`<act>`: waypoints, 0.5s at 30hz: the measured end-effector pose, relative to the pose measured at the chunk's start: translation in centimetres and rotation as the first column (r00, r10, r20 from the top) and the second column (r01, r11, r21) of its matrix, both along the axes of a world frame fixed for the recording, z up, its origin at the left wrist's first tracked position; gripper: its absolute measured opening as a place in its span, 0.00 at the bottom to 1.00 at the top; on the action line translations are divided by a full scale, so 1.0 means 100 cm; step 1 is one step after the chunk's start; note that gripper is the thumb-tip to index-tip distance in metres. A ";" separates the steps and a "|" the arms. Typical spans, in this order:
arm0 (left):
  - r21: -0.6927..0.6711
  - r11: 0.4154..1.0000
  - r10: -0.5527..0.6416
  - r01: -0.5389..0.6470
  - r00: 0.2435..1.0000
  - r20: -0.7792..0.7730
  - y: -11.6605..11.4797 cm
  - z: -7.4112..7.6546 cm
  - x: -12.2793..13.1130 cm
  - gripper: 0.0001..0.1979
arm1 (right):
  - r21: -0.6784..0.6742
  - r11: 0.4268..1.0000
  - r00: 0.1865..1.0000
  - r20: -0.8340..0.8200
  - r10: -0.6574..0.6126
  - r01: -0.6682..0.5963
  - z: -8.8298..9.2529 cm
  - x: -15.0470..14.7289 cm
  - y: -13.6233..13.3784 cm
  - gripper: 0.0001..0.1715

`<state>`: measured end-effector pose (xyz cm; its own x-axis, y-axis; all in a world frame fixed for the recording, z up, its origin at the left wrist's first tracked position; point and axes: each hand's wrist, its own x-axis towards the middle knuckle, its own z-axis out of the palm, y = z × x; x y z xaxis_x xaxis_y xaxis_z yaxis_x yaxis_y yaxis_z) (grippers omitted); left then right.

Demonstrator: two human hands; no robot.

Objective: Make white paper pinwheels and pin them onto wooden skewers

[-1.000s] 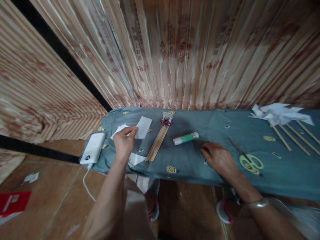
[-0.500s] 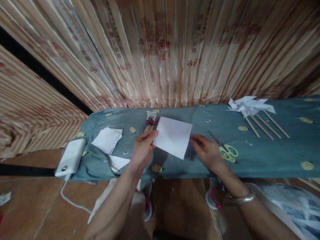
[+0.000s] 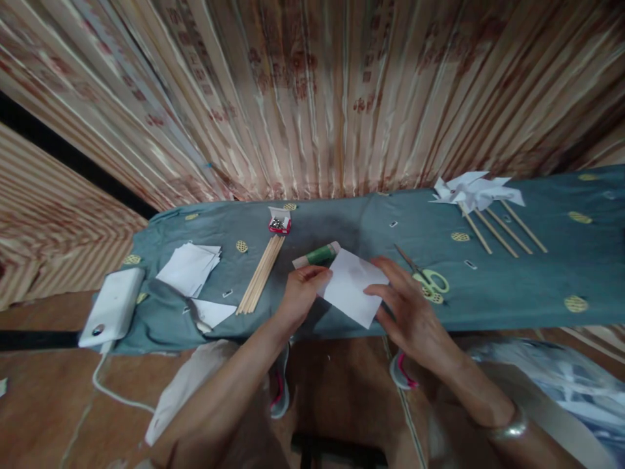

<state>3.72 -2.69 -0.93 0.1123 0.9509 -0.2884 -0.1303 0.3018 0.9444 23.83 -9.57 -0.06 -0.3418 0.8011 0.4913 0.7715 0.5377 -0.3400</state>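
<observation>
A square sheet of white paper [image 3: 354, 283] is tilted above the cloth between my two hands. My left hand [image 3: 303, 291] pinches its left corner, thumb on top. On the opposite side, my right hand [image 3: 407, 306] has its fingers around the right edge, some over the top and some beneath. Partly behind the sheet lies a green and pale tube-shaped object [image 3: 316, 255]; its kind is unclear. Green-handled scissors [image 3: 430, 280] rest just beyond my right hand. To the left of my left hand lies a bundle of thin wooden sticks [image 3: 261, 277].
A small red box of pins [image 3: 279, 223] stands open above the sticks. Further left are stacked white papers [image 3: 189, 268], a grey-handled tool [image 3: 193, 311] and a white power bank [image 3: 113, 306] with a cable. Paper pinwheels [image 3: 476, 192] lie at the right.
My right hand has moved from the sheet's edge to a fuller grip over it. Both hands and the paper have shifted right over the table, uncovering the sticks and the green object.
</observation>
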 end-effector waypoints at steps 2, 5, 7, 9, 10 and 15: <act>0.074 0.994 -0.071 0.082 0.988 -0.140 0.000 -0.005 -0.001 0.08 | -0.036 0.999 0.999 -0.019 0.039 -0.039 -0.004 0.002 -0.003 0.13; 0.187 0.950 -0.160 0.251 0.902 -0.400 0.000 -0.010 -0.003 0.05 | -0.108 0.993 0.996 -0.090 0.028 -0.038 -0.012 0.003 -0.003 0.11; 0.277 0.901 -0.135 0.333 0.824 -0.551 -0.001 -0.008 -0.006 0.07 | -0.158 0.987 0.989 -0.145 0.000 -0.023 -0.016 0.003 -0.002 0.10; 0.386 0.834 -0.060 0.394 0.760 -0.647 -0.002 -0.005 -0.008 0.12 | -0.219 0.976 0.981 -0.190 -0.030 -0.012 -0.019 0.003 0.000 0.10; 0.431 0.795 -0.035 0.427 0.741 -0.670 -0.004 -0.002 -0.009 0.13 | -0.252 0.968 0.978 -0.206 -0.046 -0.007 -0.020 0.002 0.001 0.10; 0.468 0.680 -0.175 0.565 0.744 -0.645 -0.016 0.002 -0.014 0.09 | -0.372 0.928 0.970 -0.231 -0.083 -0.009 -0.021 0.000 0.005 0.10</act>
